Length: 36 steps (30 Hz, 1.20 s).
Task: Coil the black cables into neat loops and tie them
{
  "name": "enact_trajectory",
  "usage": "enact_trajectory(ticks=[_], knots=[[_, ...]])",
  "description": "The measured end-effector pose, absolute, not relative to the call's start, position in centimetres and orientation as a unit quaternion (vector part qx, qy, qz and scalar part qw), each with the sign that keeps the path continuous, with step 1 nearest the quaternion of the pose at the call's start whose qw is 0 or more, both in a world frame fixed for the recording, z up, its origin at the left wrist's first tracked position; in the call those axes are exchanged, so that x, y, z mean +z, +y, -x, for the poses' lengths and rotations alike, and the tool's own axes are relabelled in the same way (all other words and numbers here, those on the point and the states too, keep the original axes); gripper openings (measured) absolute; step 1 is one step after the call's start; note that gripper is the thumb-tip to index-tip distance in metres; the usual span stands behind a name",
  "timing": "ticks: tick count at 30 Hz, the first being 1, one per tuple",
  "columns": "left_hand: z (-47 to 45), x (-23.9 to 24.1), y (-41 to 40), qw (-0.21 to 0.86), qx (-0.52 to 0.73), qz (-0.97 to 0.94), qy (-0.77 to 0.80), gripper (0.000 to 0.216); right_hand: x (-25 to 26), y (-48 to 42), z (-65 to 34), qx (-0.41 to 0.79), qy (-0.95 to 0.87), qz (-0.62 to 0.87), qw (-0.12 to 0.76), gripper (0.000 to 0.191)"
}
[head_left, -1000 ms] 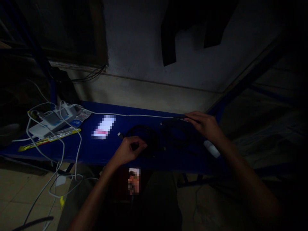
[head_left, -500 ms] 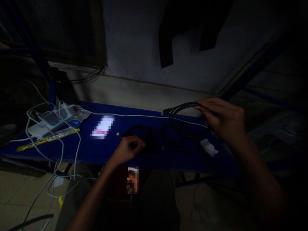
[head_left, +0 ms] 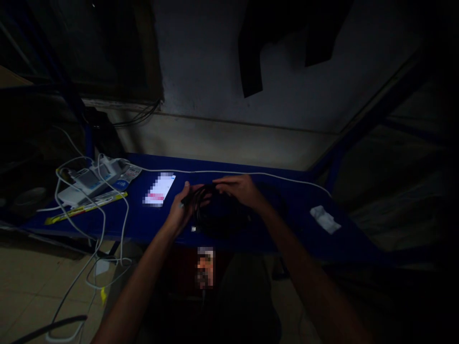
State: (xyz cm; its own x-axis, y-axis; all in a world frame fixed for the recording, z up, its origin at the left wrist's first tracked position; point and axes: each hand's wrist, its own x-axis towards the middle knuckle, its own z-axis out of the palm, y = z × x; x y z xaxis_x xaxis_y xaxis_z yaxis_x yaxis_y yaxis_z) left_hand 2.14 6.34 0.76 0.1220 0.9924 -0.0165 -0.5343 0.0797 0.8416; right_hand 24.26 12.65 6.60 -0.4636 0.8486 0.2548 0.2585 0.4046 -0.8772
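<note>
A bundle of black cable (head_left: pixel 215 212) lies in loops on the blue table (head_left: pixel 143 224), in dim light. My left hand (head_left: pixel 182 205) is on its left side with the fingers curled around the loops. My right hand (head_left: pixel 238 187) comes in from the right and pinches the top of the same bundle. Both hands meet over the cable near the table's middle. A small plug end (head_left: pixel 193 229) sticks out below the bundle.
A lit phone (head_left: pixel 159 189) lies just left of my hands. A white power strip with white cords (head_left: pixel 91 179) sits at the table's left end, a yellow strip (head_left: pixel 84 207) beside it. A white cable (head_left: pixel 251 173) runs along the back edge. A crumpled white thing (head_left: pixel 324 219) lies at right.
My right hand has carried a black cable from the table's right side over to the left hand. The left hand has turned and taken hold of the loops. The view has shifted slightly.
</note>
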Motion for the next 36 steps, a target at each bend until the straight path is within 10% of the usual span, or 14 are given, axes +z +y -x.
enact_trajectory(ticks=[12,36], knots=[[-1.2,4.4,16.2,0.546,0.289,-0.707,0.344,0.028,0.4,17.1,-22.5,0.537,-0.675,0.339,0.376,0.026],[-3.1,2.2,14.5,0.287,0.426,-0.768,0.382,0.016,0.1,17.0,-24.4,0.556,-0.658,0.361,0.358,0.029]])
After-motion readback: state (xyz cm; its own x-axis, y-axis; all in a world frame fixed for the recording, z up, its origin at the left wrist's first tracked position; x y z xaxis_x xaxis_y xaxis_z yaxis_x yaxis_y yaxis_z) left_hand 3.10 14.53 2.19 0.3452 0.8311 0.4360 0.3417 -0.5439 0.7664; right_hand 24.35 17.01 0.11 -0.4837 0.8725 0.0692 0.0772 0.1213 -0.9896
